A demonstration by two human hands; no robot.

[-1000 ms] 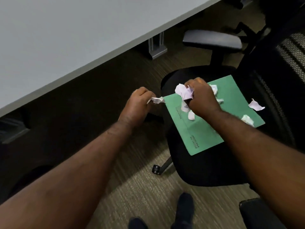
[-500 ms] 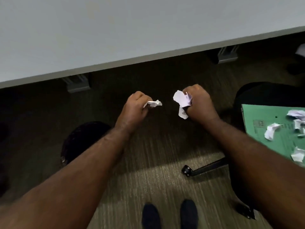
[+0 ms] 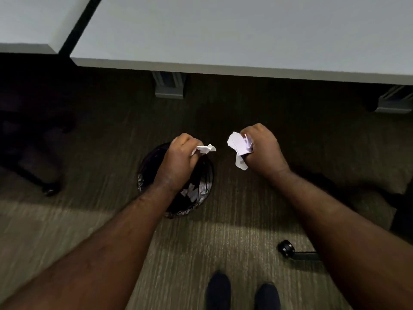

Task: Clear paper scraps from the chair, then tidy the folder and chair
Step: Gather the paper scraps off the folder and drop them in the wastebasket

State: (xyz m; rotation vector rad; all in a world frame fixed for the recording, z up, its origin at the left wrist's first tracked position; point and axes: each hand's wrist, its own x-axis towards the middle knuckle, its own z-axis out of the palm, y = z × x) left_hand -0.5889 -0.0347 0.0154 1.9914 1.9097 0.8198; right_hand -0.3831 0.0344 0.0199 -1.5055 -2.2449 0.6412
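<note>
Two fists (image 3: 178, 159) (image 3: 262, 151) of half-hidden paper scraps (image 3: 238, 145)

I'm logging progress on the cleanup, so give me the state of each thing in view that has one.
left hand: closed on a small paper scrap, above the bin.
right hand: closed on a bunch of paper scraps, beside the bin, not over it.
bin: open, black liner, some scraps already inside.
</note>
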